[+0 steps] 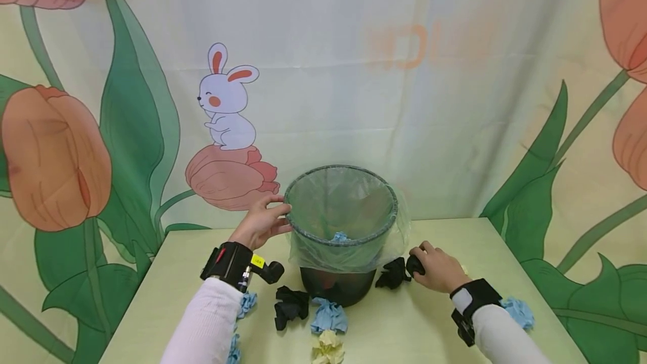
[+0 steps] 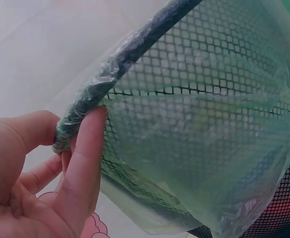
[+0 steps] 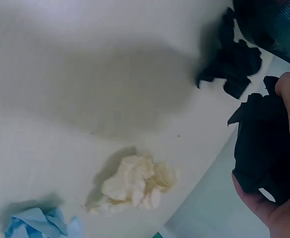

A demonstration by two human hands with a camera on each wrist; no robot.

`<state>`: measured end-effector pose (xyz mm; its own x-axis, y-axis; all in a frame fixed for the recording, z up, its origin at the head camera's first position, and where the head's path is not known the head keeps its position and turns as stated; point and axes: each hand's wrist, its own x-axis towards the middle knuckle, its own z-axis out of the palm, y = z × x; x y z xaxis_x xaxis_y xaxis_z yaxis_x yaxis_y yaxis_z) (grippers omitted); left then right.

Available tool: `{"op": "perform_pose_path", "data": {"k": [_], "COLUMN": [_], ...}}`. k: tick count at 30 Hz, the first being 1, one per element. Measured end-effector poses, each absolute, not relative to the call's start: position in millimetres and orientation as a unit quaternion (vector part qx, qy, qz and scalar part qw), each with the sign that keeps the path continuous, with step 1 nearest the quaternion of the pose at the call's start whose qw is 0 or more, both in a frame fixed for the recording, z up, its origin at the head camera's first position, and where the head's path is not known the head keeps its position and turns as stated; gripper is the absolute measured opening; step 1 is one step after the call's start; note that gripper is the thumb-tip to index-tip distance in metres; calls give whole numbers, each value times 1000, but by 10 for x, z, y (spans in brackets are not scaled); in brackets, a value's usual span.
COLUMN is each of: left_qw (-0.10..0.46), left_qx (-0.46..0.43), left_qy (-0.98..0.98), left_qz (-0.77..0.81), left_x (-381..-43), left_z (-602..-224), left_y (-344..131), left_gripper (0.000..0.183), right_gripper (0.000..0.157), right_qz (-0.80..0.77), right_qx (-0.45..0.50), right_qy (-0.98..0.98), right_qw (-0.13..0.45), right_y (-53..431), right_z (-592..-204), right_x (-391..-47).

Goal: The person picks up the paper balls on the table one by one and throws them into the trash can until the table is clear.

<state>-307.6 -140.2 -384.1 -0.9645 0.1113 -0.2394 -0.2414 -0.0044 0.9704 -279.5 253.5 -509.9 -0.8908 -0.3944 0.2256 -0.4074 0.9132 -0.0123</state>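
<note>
A black mesh wastebasket (image 1: 331, 290), lined with a thin green plastic bag (image 1: 323, 257), stands upright at the table's middle. My left hand (image 1: 261, 222) pinches its bag-covered rim (image 2: 120, 64) on the left side, thumb and fingers on either side of it. To the right of the basket, my right hand (image 1: 438, 268) grips a crumpled black paper ball (image 3: 264, 144), apart from the tabletop. Another crumpled black paper (image 3: 234, 64) lies between that hand and the basket's base. Inside the bag shows a bit of blue paper (image 1: 341, 236).
In front of the basket lie black paper (image 1: 291, 306), blue paper (image 1: 329, 315) and yellow paper (image 1: 328, 347), all crumpled. More blue balls (image 1: 247, 304) sit by the left forearm. Near the right wrist are a blue ball (image 1: 518, 313) and a pale yellow one (image 3: 135, 183). A printed curtain (image 1: 323, 100) hangs behind.
</note>
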Motion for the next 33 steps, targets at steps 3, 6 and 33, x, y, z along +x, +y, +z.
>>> {"op": "perform_pose_path", "data": {"k": [3,6,33], "left_qw": [124,123,130], "left_qx": [-45,-44,-42], "left_qy": [695,696,694], "left_qz": [707,706,707], "left_x": [-3076,-3076,-3063], "left_z": [-3838,-3835,-3811], "left_y": [-1397,-1392,-1415], "left_gripper": [49,49,49], "right_gripper": [43,42,43], "right_qz": [32,38,31], "right_qx": [202,203,193], "right_qy": [-973,-972,-976], "right_qw": [110,112,98], "right_y": [2543,2546,2581], "right_z": [-4983,-4887,-4198], "right_x": [-2837,-2869,-3161]}}
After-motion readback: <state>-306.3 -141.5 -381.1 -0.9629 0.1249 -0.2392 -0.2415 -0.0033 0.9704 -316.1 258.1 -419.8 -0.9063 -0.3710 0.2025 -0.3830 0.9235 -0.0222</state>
